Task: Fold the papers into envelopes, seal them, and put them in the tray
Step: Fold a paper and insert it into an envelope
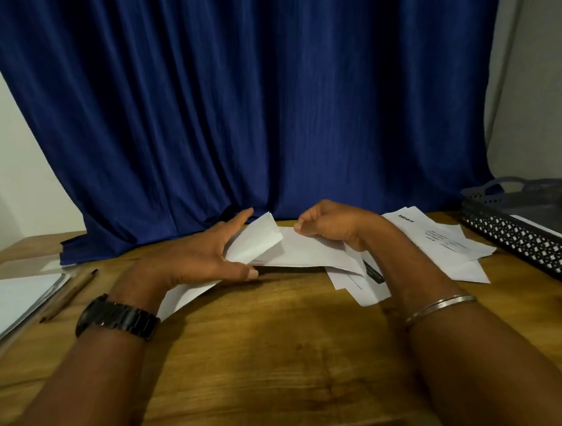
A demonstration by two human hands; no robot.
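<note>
We see both hands at the middle of the wooden bench (269, 340), close to its far edge, where a blue curtain (245, 100) hangs down onto the wood; the paper (307, 248) lies flat between them, long side across our view. The left hand (205, 258) is spread with straight fingers and grips nothing; its thumb presses the paper's near edge to the bench, while the sheet's left end, folded up as a flap (256, 240), leans against the inside of the fingers. The right hand (330, 225) is curled, thumb and fingertips pinching the paper's far edge just beside the flap's tip; its wrist crosses the sheet's right end. More sheets poke out beneath the paper, one corner under the left wrist, others by the right forearm; a fan of printed sheets (438, 240) lies further right, its far corner touching or just beside the dark perforated tray (511, 240); we cannot tell which. The tray sits at the bench's right edge, apart from both hands, with a white piece inside whose kind we cannot make out. At the left edge a stack of white paper (12, 302) in a clear cover lies with a pencil (68, 296) just beside it; bare wood shows between the forearms and toward us. A dark watch (118, 318) is on the left wrist; a metal bangle (439, 306) is on the right.
</note>
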